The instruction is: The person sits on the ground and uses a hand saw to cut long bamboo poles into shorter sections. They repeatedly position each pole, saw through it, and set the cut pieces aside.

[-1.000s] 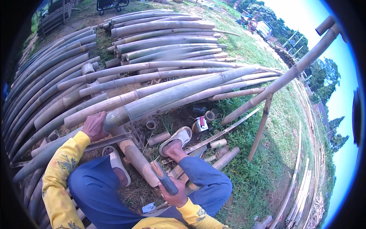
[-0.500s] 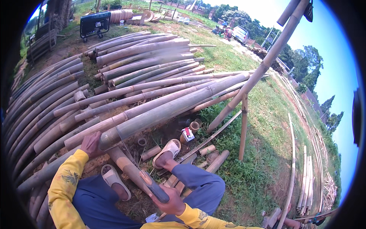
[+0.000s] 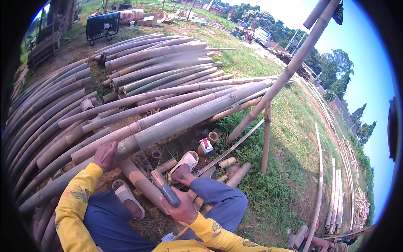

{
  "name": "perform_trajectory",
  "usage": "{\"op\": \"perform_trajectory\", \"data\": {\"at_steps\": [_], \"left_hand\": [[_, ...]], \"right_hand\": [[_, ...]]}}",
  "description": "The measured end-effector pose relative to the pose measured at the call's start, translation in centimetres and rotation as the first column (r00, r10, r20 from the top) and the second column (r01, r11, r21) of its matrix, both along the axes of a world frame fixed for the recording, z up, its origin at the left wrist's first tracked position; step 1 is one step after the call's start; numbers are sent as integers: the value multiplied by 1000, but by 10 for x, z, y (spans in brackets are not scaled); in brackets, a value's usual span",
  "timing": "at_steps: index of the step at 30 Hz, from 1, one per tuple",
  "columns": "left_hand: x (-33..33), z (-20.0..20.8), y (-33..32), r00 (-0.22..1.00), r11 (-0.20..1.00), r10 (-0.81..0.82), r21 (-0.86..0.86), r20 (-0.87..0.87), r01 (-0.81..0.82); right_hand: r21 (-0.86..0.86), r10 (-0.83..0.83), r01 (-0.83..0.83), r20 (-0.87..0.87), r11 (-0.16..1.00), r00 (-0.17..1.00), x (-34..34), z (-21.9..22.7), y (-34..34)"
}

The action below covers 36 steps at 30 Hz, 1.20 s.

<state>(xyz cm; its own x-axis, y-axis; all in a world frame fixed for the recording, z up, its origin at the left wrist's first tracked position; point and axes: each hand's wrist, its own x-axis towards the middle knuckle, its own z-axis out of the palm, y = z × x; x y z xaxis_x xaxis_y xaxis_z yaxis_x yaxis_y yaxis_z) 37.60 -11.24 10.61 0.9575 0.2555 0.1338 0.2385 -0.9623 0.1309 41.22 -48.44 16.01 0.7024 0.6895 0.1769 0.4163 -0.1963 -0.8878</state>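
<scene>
A long, thick bamboo pole (image 3: 180,118) runs from near my knees away to the upper right. My left hand (image 3: 106,156) is closed over it near its close end, pressing it down. In my right hand (image 3: 184,206) is a handsaw (image 3: 168,195) with a dark grip and a light wooden section. Its thin blade rises across the pole just right of my left hand; how deep it cuts is too fine to tell. A shorter bamboo piece (image 3: 140,181) lies under the pole between my sandalled feet.
Stacks of bamboo poles (image 3: 155,63) lie ahead and to the left. A slanting bamboo post (image 3: 289,73) with an upright prop (image 3: 267,138) stands on the right. Near my foot are bamboo offcuts (image 3: 239,175) and a small box (image 3: 205,146). A generator (image 3: 103,27) stands far left.
My right hand has pushed the saw forward and up, away from my body, along the blade's line. My left hand stays on the pole. The view has shifted slightly.
</scene>
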Motion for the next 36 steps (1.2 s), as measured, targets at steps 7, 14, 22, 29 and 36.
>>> {"op": "perform_trajectory", "data": {"at_steps": [7,14,22,29,36], "left_hand": [[-11,-8,9,997,999,53,-1,-62,-54],[-14,-11,5,999,999,18,51,-47,-15],[-11,1,13,1000,994,1,110,22,-3],[-14,6,20,992,988,106,120,-65,-98],[-11,-7,18,999,994,19,107,-44,-14]], "right_hand": [[12,49,-49,-21,999,999,-22,5,-60],[79,108,-105,-40,991,993,42,-23,55],[92,77,-67,-103,993,992,-1,-11,-17],[96,88,-74,-158,993,983,14,-1,29],[86,83,-73,-118,994,990,29,-33,36]]}}
